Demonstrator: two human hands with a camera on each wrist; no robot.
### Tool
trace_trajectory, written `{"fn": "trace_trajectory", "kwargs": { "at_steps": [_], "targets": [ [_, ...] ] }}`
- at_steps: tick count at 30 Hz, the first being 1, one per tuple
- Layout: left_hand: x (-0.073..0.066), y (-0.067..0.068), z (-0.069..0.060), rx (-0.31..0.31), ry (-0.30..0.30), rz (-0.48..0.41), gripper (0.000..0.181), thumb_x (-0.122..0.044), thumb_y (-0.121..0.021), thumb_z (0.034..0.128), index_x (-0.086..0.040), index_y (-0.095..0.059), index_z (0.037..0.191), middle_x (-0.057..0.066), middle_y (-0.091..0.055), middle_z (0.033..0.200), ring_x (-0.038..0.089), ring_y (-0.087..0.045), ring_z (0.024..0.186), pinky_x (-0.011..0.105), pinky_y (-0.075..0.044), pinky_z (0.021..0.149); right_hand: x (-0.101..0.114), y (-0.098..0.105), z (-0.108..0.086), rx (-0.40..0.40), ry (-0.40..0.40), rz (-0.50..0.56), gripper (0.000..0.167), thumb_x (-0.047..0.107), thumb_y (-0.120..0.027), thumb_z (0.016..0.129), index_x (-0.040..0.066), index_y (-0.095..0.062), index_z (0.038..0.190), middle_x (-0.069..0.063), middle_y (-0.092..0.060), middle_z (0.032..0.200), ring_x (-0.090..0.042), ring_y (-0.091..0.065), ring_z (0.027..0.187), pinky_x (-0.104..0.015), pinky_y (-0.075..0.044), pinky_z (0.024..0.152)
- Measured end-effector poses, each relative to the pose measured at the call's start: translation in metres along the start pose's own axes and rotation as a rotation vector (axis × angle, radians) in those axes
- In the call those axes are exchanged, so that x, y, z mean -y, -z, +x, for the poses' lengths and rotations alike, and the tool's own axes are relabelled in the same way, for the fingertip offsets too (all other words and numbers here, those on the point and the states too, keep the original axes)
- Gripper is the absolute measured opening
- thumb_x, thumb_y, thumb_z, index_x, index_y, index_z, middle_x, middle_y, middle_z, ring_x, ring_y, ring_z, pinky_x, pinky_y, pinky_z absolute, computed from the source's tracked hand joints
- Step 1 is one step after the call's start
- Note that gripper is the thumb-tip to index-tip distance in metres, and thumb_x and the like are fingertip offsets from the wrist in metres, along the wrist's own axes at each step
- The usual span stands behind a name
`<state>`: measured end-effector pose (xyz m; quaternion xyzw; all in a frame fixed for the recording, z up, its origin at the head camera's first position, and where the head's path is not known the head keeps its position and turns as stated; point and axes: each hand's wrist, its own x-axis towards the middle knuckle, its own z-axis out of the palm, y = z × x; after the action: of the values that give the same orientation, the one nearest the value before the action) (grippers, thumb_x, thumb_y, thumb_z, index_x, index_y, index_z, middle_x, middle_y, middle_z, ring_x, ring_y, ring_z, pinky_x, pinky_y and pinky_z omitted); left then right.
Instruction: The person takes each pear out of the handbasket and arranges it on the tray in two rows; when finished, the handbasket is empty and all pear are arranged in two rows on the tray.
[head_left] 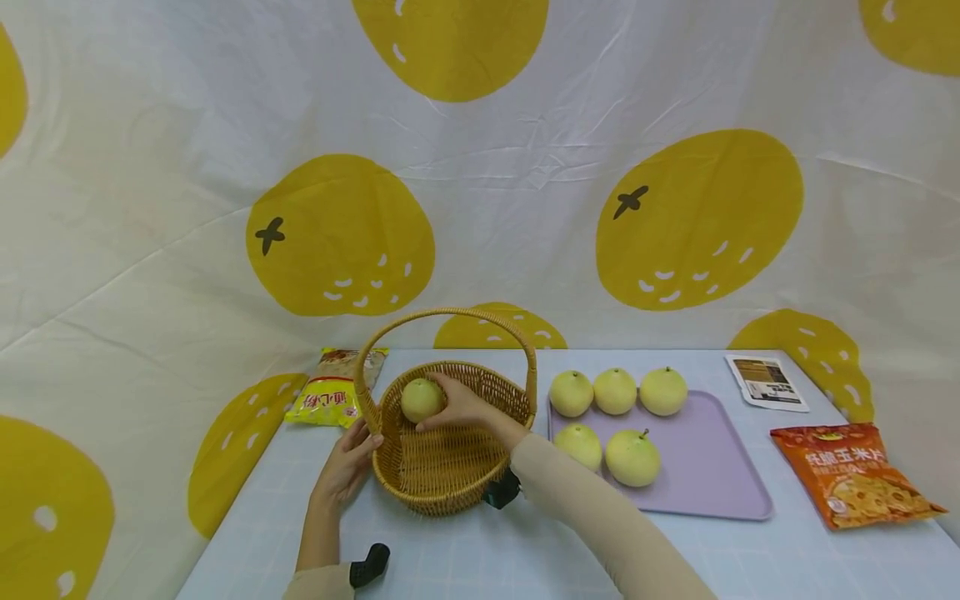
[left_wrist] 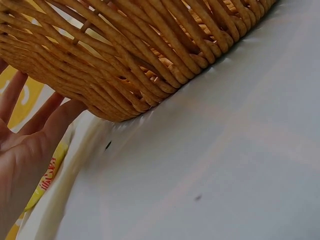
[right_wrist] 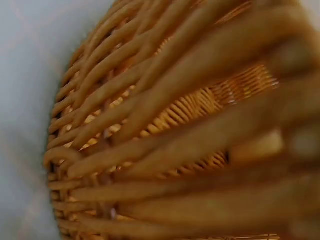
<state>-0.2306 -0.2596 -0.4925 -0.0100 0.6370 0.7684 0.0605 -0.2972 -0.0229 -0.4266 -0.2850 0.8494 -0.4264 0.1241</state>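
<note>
A wicker basket with a tall arched handle stands on the table. Inside it, near the left wall, my right hand grips a round yellow-green pear, thumb below and fingers over its far right side. My left hand holds the basket's left side beside the handle's base. The left wrist view shows fingers of the left hand against the outer wicker, their tips hidden. In the right wrist view, blurred basket wall fills most of the picture and the right hand is not discernible.
Right of the basket, a purple tray bears several pears. An orange snack bag and a small white pouch lie farther right. Behind my left hand lies a yellow bag. A fruit-print cloth hangs behind the table.
</note>
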Motion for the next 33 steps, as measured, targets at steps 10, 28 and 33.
{"fn": "trace_trajectory", "kwargs": {
  "at_steps": [10,28,33],
  "targets": [
    [0.000,0.000,-0.002,0.008,-0.010,0.009,0.071,-0.007,-0.057,0.0920,-0.006,-0.016,0.151,0.021,-0.015,0.153,0.020,-0.042,0.125,0.022,-0.047,0.088,0.003,-0.003,0.006,-0.027,-0.026,-0.047,0.072,0.025,-0.079,0.076,0.003,-0.041,0.134,-0.016,-0.051,0.126,-0.028,-0.051,0.114,-0.039,-0.046,0.092],
    [-0.001,0.000,-0.002,0.011,0.003,-0.001,0.069,-0.006,-0.054,0.0940,-0.007,-0.015,0.151,0.020,-0.012,0.155,0.000,-0.054,0.104,0.021,-0.046,0.088,0.013,-0.011,0.006,0.068,-0.063,-0.107,0.070,0.035,-0.073,0.081,0.002,-0.044,0.135,-0.017,-0.053,0.130,-0.028,-0.052,0.117,-0.036,-0.046,0.093],
    [-0.003,-0.001,-0.002,0.007,0.009,-0.013,0.069,-0.005,-0.054,0.0938,-0.007,-0.015,0.151,0.020,-0.013,0.154,0.000,-0.053,0.105,0.021,-0.046,0.088,0.007,-0.009,0.007,0.079,-0.012,-0.117,0.067,0.039,-0.075,0.077,0.004,-0.051,0.129,-0.013,-0.056,0.125,-0.023,-0.055,0.109,-0.033,-0.048,0.087]
  ]
}}
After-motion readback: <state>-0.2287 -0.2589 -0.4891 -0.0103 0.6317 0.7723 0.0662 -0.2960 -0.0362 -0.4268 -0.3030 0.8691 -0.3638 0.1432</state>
